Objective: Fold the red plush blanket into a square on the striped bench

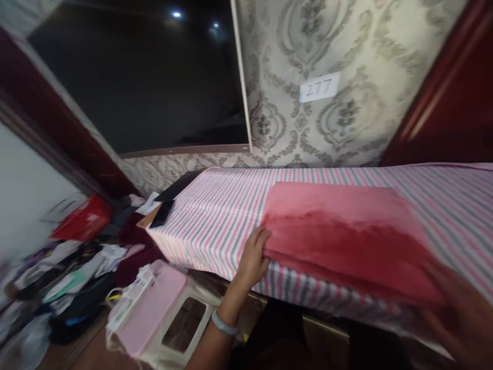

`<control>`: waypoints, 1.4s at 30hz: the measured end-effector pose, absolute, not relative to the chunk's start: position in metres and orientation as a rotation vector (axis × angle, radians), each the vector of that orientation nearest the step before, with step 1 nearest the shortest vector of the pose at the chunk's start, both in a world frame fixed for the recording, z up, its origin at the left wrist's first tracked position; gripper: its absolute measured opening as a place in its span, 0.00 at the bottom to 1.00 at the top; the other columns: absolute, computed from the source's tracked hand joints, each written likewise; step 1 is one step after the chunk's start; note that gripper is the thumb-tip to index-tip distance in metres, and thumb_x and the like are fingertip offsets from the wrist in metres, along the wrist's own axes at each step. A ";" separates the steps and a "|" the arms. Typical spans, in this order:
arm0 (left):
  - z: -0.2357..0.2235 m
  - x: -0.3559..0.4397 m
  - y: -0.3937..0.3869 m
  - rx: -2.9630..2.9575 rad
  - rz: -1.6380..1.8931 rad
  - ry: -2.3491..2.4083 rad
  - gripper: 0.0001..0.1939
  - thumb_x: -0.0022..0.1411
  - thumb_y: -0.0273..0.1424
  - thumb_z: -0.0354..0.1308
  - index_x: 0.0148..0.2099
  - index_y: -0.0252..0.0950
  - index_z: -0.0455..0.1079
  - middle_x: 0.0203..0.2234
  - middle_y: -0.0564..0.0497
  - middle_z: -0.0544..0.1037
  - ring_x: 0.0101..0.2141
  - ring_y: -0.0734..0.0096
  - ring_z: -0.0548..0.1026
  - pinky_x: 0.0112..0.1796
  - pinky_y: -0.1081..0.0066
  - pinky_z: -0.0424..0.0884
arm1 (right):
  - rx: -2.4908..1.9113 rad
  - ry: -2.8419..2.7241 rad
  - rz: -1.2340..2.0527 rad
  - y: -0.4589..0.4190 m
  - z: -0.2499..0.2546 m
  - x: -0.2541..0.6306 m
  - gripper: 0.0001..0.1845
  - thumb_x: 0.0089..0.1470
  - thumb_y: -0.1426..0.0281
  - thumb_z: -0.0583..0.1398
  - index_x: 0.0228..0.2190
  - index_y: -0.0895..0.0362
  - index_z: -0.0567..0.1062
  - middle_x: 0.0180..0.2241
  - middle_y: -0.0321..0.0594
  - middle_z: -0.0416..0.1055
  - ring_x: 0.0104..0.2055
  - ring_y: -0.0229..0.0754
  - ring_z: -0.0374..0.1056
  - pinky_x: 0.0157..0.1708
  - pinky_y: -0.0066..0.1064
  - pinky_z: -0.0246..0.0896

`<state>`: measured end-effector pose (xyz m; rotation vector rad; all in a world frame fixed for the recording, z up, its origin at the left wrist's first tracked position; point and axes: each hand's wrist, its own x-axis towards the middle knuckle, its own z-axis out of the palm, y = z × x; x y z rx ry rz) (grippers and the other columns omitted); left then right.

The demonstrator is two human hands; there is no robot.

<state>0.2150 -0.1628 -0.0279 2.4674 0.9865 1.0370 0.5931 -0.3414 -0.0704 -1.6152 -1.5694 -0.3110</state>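
A red, velvety cloth point(342, 241), folded into a flat rectangle, lies on a striped cover point(215, 221) near its front edge. Its back strip looks paler pink and its front part deeper red. My left hand point(252, 259), with a pale bracelet at the wrist, has its fingers curled over the cloth's left front corner and the thumb lower down. At the right front corner is my right hand point(458, 308), blurred, with fingers on top of the fabric and the thumb beneath. The cloth's front edge hangs slightly over the table edge.
A black phone point(162, 214) rests at the cover's left end. Below it stands a pink and white storage box point(154, 308). Piled clothes point(77, 277) and a red bag point(87, 218) fill the left. A large screen point(154, 77) and a "277" paper point(319, 87) hang behind.
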 end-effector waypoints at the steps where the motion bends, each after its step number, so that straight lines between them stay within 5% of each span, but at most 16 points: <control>1: -0.030 0.215 -0.160 2.474 1.069 0.983 0.42 0.47 0.16 0.50 0.66 0.37 0.59 0.65 0.39 0.62 0.65 0.56 0.61 0.63 0.51 0.61 | -1.682 -1.591 -0.327 -0.343 -0.064 0.588 0.38 0.61 0.58 0.55 0.70 0.38 0.51 0.67 0.40 0.57 0.63 0.62 0.61 0.56 0.57 0.63; 5: -0.036 0.217 -0.149 2.504 1.176 0.974 0.38 0.49 0.15 0.49 0.63 0.38 0.64 0.62 0.41 0.67 0.63 0.58 0.65 0.61 0.55 0.65 | -1.738 -1.653 -0.419 -0.343 -0.049 0.577 0.41 0.61 0.67 0.55 0.71 0.44 0.47 0.67 0.46 0.57 0.61 0.58 0.65 0.52 0.51 0.67; 11: -0.031 0.221 -0.142 2.578 1.213 0.977 0.35 0.52 0.16 0.51 0.62 0.39 0.66 0.61 0.42 0.69 0.61 0.55 0.68 0.60 0.54 0.68 | -1.759 -1.528 -0.349 -0.341 -0.051 0.571 0.41 0.54 0.74 0.55 0.68 0.48 0.55 0.66 0.46 0.59 0.63 0.55 0.61 0.57 0.49 0.62; 42: -0.034 0.217 -0.127 2.721 1.318 0.971 0.30 0.59 0.24 0.51 0.63 0.42 0.65 0.60 0.43 0.71 0.59 0.54 0.72 0.56 0.53 0.72 | -1.750 -1.420 -0.342 -0.332 -0.057 0.563 0.44 0.48 0.78 0.53 0.67 0.49 0.60 0.66 0.46 0.61 0.63 0.54 0.63 0.57 0.51 0.62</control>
